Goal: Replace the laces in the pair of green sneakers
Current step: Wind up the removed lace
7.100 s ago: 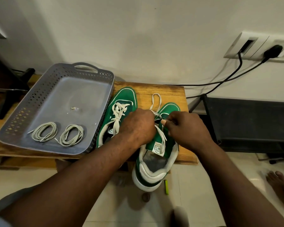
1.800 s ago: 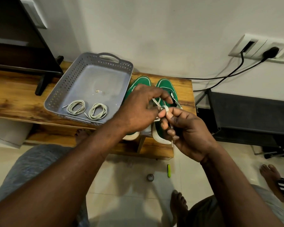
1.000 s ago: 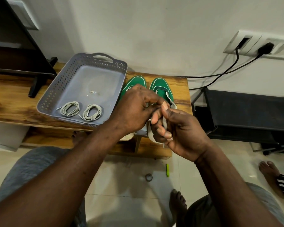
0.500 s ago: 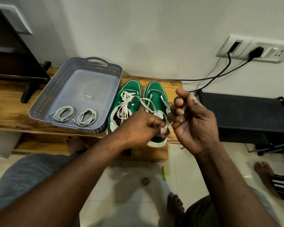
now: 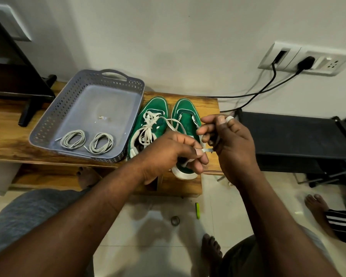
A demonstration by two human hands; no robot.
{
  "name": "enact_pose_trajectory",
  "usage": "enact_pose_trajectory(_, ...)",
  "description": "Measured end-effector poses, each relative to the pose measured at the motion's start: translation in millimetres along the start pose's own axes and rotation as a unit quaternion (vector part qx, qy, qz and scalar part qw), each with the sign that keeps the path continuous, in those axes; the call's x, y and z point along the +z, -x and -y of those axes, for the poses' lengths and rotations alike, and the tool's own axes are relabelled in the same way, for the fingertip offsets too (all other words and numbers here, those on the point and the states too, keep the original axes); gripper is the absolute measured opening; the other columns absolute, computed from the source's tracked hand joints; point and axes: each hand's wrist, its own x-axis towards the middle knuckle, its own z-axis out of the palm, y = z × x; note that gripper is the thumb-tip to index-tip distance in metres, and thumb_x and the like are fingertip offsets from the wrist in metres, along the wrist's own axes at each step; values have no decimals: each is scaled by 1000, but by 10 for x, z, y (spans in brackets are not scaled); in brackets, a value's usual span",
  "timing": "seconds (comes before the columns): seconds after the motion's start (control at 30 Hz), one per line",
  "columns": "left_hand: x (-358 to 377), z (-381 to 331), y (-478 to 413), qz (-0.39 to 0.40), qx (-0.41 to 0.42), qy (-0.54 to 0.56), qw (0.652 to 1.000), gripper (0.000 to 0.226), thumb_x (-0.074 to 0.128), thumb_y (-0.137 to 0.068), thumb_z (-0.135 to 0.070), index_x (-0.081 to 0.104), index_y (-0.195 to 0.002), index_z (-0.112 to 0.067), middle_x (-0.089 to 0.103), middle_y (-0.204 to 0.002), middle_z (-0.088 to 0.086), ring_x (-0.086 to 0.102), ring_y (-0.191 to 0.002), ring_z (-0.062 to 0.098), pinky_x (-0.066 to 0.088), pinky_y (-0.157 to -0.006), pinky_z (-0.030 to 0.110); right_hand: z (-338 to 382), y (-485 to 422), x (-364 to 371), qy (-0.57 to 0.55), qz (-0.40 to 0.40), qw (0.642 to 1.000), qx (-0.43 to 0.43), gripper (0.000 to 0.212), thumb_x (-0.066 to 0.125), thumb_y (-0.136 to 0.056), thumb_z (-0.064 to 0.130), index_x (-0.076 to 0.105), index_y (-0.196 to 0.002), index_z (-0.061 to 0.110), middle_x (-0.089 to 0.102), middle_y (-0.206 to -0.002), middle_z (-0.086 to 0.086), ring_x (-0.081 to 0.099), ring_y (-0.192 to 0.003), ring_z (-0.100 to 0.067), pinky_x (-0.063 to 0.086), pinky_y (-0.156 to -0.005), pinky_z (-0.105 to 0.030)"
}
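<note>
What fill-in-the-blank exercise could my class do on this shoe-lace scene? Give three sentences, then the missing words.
The grey basket holds ____ coiled laces.
The left hand and right hand pinch a white lace above the ____ sneakers.
Two black cables plug into a socket on the ____.
Missing words: two, green, wall.
</note>
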Motion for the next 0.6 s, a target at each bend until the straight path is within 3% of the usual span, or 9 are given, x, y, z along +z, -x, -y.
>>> enact_pose_trajectory(0.1, -29, -50, 30, 9, 19, 77, 997, 22, 56, -96, -2, 76, -88, 3, 71, -74, 21, 71, -66, 26, 58, -67, 27, -58, 41, 40, 122, 27, 992, -5, 34, 39, -114, 19, 68, -107, 3, 70, -84, -7, 64, -79, -22, 54, -75, -38)
enact_pose_trajectory(0.17, -85, -63, 25, -11, 41, 129, 991, 21, 59, -90, -7, 78, -83, -2, 69, -72, 20, 69, -63, 28, 59, -67, 33, -82, 90, 84, 163, 43, 986, 3, 31, 42, -112, 15, 68, -98, 5, 67, -78, -3, 62, -72, -14, 52, -69, -32)
enact_pose_trajectory(0.27, -196, -43, -11, -63, 44, 197, 977, 23, 57, -85, -16, 76, -81, -5, 66, -69, 13, 64, -63, 28, 56, -69, 35, -88, 142, 174, 122, 71, 990, 20, 38, 41, -112, 21, 64, -83, 10, 58, -66, -4, 53, -60, -12, 44, -59, -25)
enact_pose_trajectory(0.33, -228, -54, -24, -92, 29, 239, 966, 17, 61, -82, -18, 73, -79, -6, 62, -66, 8, 60, -59, 23, 53, -64, 34, -97, 152, 230, 110, 105, 988, 36, 45, 41, -108, 34, 64, -79, 9, 52, -63, -6, 45, -57, -14, 38, -57, -25)
enact_pose_trajectory(0.43, -247, -126, -19, -134, 5, 289, 948, 16, 60, -77, -24, 67, -72, -10, 54, -62, 1, 47, -49, 13, 44, -56, 30, -128, 178, 297, 109, 188, 973, 78, 48, 43, -111, 34, 61, -76, 8, 47, -59, 0, 37, -55, -13, 32, -56, -26)
enact_pose_trajectory(0.6, -268, -136, -35, -230, -35, 245, 941, 32, 51, -99, -19, 61, -69, -15, 48, -61, -1, 35, -43, 7, 36, -47, 23, -97, 217, 329, 35, 266, 953, 139, 54, 41, -110, 42, 59, -67, 15, 41, -52, 0, 29, -50, -16, 29, -50, -24)
